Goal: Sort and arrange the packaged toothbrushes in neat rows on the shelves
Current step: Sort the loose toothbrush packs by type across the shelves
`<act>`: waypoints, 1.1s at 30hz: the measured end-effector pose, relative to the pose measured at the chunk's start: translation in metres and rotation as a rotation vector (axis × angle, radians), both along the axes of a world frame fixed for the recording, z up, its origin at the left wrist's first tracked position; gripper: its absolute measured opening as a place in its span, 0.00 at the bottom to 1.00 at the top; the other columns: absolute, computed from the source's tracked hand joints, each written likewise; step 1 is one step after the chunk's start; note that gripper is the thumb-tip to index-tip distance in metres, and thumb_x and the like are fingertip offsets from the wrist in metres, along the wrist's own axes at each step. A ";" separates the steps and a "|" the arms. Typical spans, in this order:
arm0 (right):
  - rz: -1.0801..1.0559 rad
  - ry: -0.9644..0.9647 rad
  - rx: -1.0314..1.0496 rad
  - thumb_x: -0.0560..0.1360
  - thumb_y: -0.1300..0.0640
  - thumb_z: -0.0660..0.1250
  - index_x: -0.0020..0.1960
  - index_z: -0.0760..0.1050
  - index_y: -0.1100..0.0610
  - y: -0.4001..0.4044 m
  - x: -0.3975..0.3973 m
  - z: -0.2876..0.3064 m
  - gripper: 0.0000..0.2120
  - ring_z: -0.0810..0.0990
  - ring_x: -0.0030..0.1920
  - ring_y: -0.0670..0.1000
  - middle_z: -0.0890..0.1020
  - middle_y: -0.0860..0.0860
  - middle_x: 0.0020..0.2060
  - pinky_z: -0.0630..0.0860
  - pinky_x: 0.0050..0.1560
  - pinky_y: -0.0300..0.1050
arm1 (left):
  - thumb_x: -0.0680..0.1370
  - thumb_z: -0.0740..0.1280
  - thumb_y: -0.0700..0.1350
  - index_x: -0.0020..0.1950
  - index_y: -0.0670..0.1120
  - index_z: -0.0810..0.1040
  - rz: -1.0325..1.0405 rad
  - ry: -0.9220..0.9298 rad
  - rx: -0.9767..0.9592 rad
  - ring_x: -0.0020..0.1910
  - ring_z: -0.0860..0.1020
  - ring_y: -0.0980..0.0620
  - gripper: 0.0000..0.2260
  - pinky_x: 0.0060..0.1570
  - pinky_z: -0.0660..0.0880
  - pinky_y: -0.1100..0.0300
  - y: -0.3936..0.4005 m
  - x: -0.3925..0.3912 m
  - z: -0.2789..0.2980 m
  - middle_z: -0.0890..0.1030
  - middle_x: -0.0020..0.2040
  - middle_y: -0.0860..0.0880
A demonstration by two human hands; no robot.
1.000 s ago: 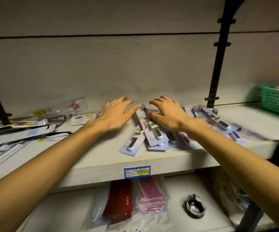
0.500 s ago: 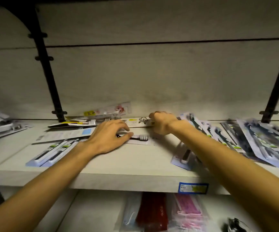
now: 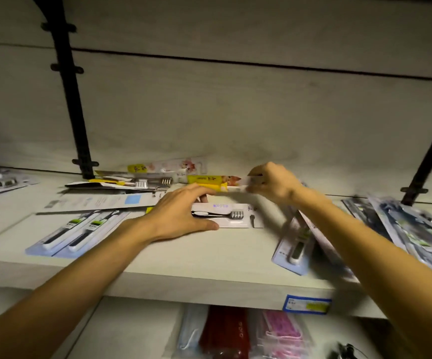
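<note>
My left hand [image 3: 181,213] grips a white pack holding a black toothbrush [image 3: 231,216] that lies flat mid-shelf, thumb at its near edge and fingers over its far edge. My right hand [image 3: 272,183] is raised near the back wall and pinches the end of a yellow children's toothbrush pack [image 3: 213,181]. A pale blue pack with two white brushes [image 3: 77,233] lies at the front left. More blue packs [image 3: 296,243] overlap under my right forearm, and several others [image 3: 414,229] sit further right.
A loose heap of mixed packs [image 3: 132,182] lies against the back wall by a black bracket [image 3: 72,99]. Another bracket [image 3: 429,156] stands at the right. The shelf front [image 3: 184,283] carries a blue price tag [image 3: 306,304]. Red and pink packets [image 3: 225,332] lie on the shelf below.
The view swung left along the shelf. My left hand shifted from the blue packs onto the black-brush pack. My right hand reached to the back and lifted the end of the yellow pack.
</note>
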State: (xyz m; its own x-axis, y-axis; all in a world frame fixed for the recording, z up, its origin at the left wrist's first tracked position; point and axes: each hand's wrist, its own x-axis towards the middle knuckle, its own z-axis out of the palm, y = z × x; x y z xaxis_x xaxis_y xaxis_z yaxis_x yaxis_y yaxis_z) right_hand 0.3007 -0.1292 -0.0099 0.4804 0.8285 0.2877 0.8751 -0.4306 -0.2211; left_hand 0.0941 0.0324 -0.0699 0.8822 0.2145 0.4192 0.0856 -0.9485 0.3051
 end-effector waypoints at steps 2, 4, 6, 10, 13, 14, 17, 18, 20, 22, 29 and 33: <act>0.011 0.037 0.116 0.75 0.48 0.73 0.51 0.80 0.59 -0.018 0.000 0.004 0.14 0.80 0.46 0.58 0.84 0.56 0.44 0.78 0.47 0.52 | 0.66 0.74 0.69 0.70 0.62 0.72 0.009 -0.029 0.009 0.53 0.73 0.61 0.34 0.51 0.73 0.58 -0.003 0.000 0.003 0.74 0.55 0.65; 0.010 0.110 0.266 0.74 0.48 0.74 0.47 0.80 0.60 -0.036 -0.001 0.007 0.14 0.78 0.39 0.54 0.83 0.60 0.41 0.76 0.43 0.53 | 0.66 0.76 0.67 0.68 0.60 0.74 0.014 -0.095 -0.018 0.53 0.74 0.61 0.33 0.52 0.76 0.56 -0.005 0.000 0.006 0.75 0.56 0.64; 0.025 0.259 0.464 0.74 0.51 0.74 0.49 0.82 0.58 -0.050 -0.007 0.009 0.11 0.79 0.37 0.50 0.84 0.59 0.39 0.78 0.43 0.54 | 0.66 0.79 0.61 0.66 0.57 0.77 -0.001 -0.229 -0.128 0.53 0.77 0.58 0.30 0.54 0.77 0.54 -0.012 0.003 0.009 0.77 0.56 0.59; 0.058 0.696 0.928 0.77 0.59 0.72 0.58 0.79 0.63 -0.056 -0.021 0.009 0.12 0.86 0.41 0.52 0.86 0.55 0.43 0.84 0.42 0.53 | 0.66 0.82 0.52 0.63 0.53 0.80 0.017 -0.444 -0.364 0.47 0.80 0.56 0.27 0.50 0.78 0.58 -0.041 0.015 0.015 0.81 0.51 0.56; 0.108 0.761 1.076 0.80 0.61 0.67 0.56 0.77 0.59 -0.053 -0.029 0.015 0.06 0.86 0.40 0.50 0.85 0.55 0.44 0.84 0.39 0.46 | 0.68 0.82 0.45 0.60 0.49 0.81 0.003 -0.538 -0.527 0.47 0.81 0.59 0.23 0.50 0.77 0.64 -0.059 0.016 0.021 0.84 0.49 0.55; 0.133 0.766 1.113 0.80 0.62 0.66 0.55 0.76 0.58 -0.052 -0.034 0.018 0.05 0.85 0.39 0.50 0.85 0.56 0.44 0.83 0.39 0.46 | 0.68 0.81 0.43 0.60 0.47 0.81 0.002 -0.578 -0.568 0.46 0.80 0.59 0.22 0.50 0.76 0.64 -0.063 0.013 0.026 0.85 0.50 0.53; 0.165 0.761 1.273 0.80 0.62 0.66 0.51 0.76 0.55 -0.052 -0.055 0.026 0.03 0.85 0.37 0.50 0.84 0.53 0.40 0.80 0.35 0.44 | 0.73 0.77 0.39 0.54 0.41 0.81 0.089 -0.759 -0.686 0.43 0.80 0.55 0.12 0.45 0.77 0.63 -0.070 -0.006 0.048 0.85 0.48 0.48; 0.161 0.750 1.324 0.80 0.62 0.66 0.51 0.76 0.54 -0.052 -0.064 0.028 0.04 0.85 0.37 0.50 0.84 0.52 0.40 0.79 0.34 0.43 | 0.74 0.76 0.39 0.51 0.41 0.81 0.146 -0.827 -0.744 0.41 0.80 0.55 0.08 0.43 0.78 0.61 -0.070 -0.014 0.056 0.84 0.45 0.47; 0.162 0.711 1.395 0.78 0.60 0.68 0.51 0.77 0.52 -0.055 -0.084 0.035 0.04 0.86 0.37 0.50 0.84 0.51 0.40 0.78 0.32 0.41 | 0.76 0.74 0.40 0.44 0.43 0.80 0.213 -0.936 -0.837 0.34 0.79 0.57 0.04 0.38 0.75 0.63 -0.067 -0.034 0.068 0.82 0.37 0.51; 0.180 0.669 1.444 0.77 0.58 0.70 0.52 0.78 0.56 -0.059 -0.107 0.046 0.05 0.86 0.38 0.53 0.85 0.52 0.40 0.78 0.32 0.42 | 0.77 0.73 0.41 0.39 0.45 0.77 0.223 -0.953 -0.875 0.32 0.75 0.56 0.09 0.36 0.73 0.62 -0.065 -0.059 0.077 0.78 0.33 0.51; 0.213 0.649 1.671 0.76 0.55 0.71 0.42 0.79 0.53 -0.056 -0.220 0.089 0.05 0.81 0.36 0.47 0.82 0.45 0.34 0.77 0.32 0.44 | 0.79 0.70 0.41 0.44 0.40 0.83 0.074 -0.778 -0.760 0.36 0.83 0.53 0.06 0.40 0.80 0.60 -0.054 -0.186 0.077 0.86 0.38 0.47; 0.305 0.766 1.689 0.76 0.62 0.67 0.38 0.76 0.57 -0.031 -0.293 0.096 0.07 0.74 0.34 0.50 0.76 0.49 0.30 0.74 0.36 0.46 | 0.81 0.68 0.43 0.47 0.37 0.83 0.070 -0.714 -0.658 0.38 0.84 0.53 0.10 0.41 0.78 0.63 -0.041 -0.267 0.067 0.86 0.38 0.47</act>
